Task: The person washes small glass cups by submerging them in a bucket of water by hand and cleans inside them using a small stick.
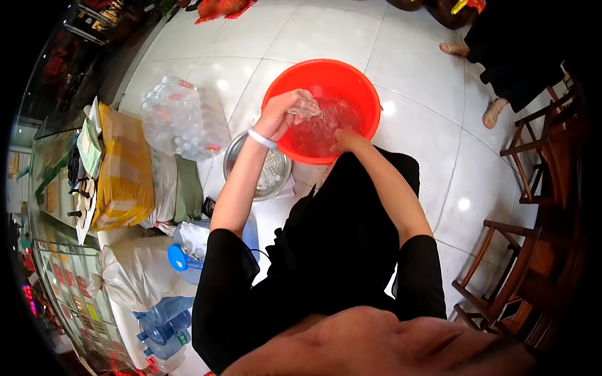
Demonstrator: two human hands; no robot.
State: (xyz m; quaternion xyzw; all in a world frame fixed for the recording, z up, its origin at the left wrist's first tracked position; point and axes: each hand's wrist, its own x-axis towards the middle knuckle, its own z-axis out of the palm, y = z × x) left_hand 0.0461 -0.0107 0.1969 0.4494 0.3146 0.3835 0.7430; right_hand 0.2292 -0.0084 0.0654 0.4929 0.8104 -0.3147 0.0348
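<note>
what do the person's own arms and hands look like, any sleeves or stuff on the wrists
Both arms wear black sleeves that end around the elbow, leaving the forearms uncovered. A smooth white band circles the wrist of the left hand. No band or watch shows at the wrist of the right hand. No glove is visible on either.

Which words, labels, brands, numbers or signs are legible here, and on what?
No text reads clearly.
Red labels on the wrapped bottle pack: too small and blurred.
Green label on a blue jug: too blurred.
Red panels in the glass cabinet: too small.
Glowing marks at far left: too blurred.
Red basin: no lettering visible.
</note>
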